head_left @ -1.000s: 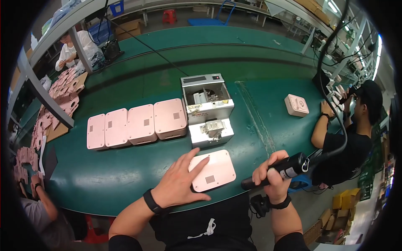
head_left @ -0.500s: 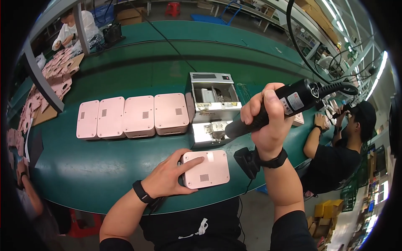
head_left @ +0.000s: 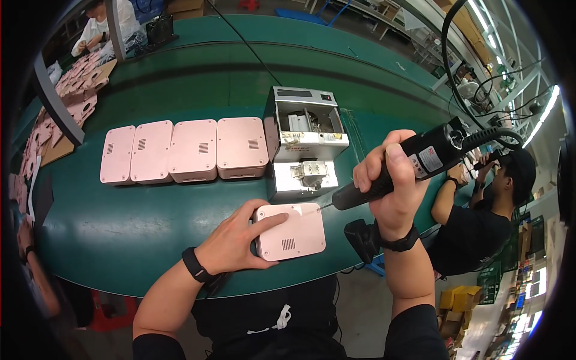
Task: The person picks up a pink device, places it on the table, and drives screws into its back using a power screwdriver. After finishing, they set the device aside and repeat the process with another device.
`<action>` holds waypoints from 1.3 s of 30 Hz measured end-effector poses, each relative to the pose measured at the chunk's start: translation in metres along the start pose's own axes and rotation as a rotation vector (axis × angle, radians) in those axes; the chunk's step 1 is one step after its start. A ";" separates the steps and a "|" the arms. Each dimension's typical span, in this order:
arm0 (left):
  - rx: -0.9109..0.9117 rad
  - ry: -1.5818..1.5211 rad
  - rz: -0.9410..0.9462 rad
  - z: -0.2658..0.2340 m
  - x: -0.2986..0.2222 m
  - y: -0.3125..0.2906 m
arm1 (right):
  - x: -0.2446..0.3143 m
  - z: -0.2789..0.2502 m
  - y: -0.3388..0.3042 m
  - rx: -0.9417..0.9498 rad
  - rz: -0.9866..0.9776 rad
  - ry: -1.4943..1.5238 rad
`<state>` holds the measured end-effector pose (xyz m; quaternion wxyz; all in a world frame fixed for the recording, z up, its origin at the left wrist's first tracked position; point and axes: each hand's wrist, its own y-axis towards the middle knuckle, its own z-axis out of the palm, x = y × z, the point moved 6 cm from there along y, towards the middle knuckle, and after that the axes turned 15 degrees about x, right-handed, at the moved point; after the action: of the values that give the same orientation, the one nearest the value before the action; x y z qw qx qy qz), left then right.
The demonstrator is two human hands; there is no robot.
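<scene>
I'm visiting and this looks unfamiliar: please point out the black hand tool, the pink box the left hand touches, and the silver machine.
Black hand tool (head_left: 355, 194), head view: its front barrel.
Pink box (head_left: 300, 231), head view: its top face.
Silver machine (head_left: 318, 150), head view: upper front panel.

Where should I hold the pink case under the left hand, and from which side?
Probably by the left end, from the left: the pink case lies flat, so a grip spanning its near and far walls should steady it. The black power driver points at its far right corner; keep that end free.
</scene>
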<state>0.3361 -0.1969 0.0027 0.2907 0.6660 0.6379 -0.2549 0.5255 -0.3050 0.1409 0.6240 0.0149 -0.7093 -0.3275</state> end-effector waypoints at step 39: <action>0.015 0.005 -0.022 0.004 -0.001 0.001 | 0.006 0.000 0.015 -0.059 -0.153 0.129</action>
<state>0.3371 -0.2004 0.0013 0.2813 0.6618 0.6440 -0.2612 0.5304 -0.2961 0.1537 0.6418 0.0716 -0.6544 -0.3934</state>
